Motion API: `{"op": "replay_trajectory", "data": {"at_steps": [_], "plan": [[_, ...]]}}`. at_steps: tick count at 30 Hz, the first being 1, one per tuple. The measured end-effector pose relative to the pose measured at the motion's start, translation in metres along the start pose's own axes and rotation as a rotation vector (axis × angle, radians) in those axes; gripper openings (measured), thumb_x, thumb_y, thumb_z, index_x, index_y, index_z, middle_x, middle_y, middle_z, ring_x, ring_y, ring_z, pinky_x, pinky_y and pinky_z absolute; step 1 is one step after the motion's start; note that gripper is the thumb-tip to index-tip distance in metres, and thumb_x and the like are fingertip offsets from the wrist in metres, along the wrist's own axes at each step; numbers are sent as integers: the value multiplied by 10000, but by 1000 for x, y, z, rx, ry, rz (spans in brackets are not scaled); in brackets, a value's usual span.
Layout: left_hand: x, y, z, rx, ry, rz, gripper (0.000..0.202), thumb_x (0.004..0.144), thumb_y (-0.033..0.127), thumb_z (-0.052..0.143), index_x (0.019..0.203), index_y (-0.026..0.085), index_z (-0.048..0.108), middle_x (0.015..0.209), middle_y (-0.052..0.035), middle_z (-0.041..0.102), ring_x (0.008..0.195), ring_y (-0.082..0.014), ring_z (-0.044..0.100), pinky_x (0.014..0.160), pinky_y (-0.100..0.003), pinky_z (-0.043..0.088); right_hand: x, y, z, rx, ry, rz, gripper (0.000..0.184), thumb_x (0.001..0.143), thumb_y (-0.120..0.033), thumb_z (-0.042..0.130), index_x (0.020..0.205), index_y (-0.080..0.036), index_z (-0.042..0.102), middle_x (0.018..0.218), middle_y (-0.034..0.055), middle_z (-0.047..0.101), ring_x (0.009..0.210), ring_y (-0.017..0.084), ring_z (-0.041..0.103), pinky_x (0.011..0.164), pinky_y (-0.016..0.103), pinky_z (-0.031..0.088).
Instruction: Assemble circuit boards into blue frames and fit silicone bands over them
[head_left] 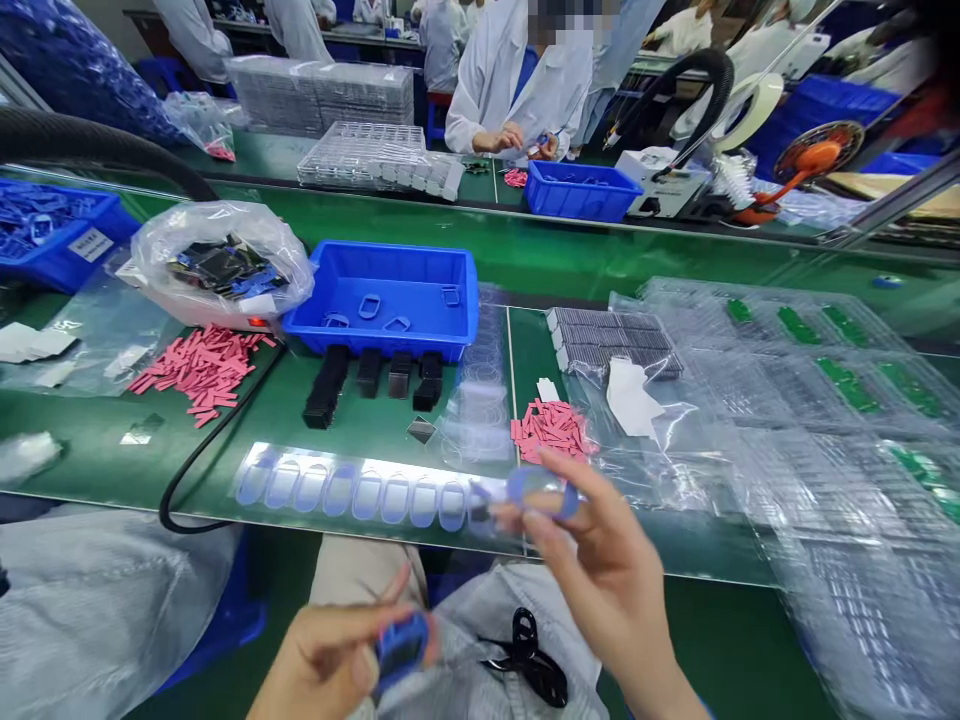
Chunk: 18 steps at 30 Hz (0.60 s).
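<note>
In my left hand [326,650], low over my lap, is a small blue casing [403,645] with a dark window, gripped between thumb and fingers. My right hand [611,560] is raised above the table's front edge, pinching a clear oval film [529,485] with a bluish rim; motion blurs it. Just left of that film lies a strip of similar oval films [337,490] along the front edge. Behind the fingers of my right hand sits a heap of pink strips [551,428]. Stacks of small black squares [367,373] stand beyond the strip.
A blue bin [382,345] with a few blue frames stands beyond. Left of it are a bag-lined tub [247,240] of parts, more pink strips [199,370] and a black cable [225,430]. Clear trays [787,450] fill the right. Across the bench, a person [517,80] works.
</note>
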<state>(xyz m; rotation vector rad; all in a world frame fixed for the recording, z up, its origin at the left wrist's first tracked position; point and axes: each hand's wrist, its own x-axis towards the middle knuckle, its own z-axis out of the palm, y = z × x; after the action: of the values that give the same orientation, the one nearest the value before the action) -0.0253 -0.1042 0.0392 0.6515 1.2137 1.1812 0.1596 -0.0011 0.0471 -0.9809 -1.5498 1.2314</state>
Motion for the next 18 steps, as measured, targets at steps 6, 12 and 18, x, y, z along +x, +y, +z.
{"op": "replay_trajectory", "data": {"at_steps": [6,12,18], "plan": [[27,7,33,-310,-73,209,220,735,444,678,934,375,741,933,-7,769,858,-224,721,811,-318,568,-27,-1,4,-315,-201,-141,414,857,-193,564,1253,-270,476,885,21,729,713,128,707,696,206,583],[32,3,44,-300,-88,238,224,763,405,665,960,331,742,929,7,770,882,-185,715,831,-225,549,-10,-2,-3,-691,0,-585,287,814,-81,597,1084,-172,636,1132,160,658,995,218,655,769,302,566],[36,14,45,-231,-139,277,206,782,409,641,960,364,734,919,20,769,822,-158,726,829,-225,551,3,-7,-14,-880,-58,-780,179,856,-145,585,1021,-123,651,979,84,736,1004,189,666,931,304,468]]}}
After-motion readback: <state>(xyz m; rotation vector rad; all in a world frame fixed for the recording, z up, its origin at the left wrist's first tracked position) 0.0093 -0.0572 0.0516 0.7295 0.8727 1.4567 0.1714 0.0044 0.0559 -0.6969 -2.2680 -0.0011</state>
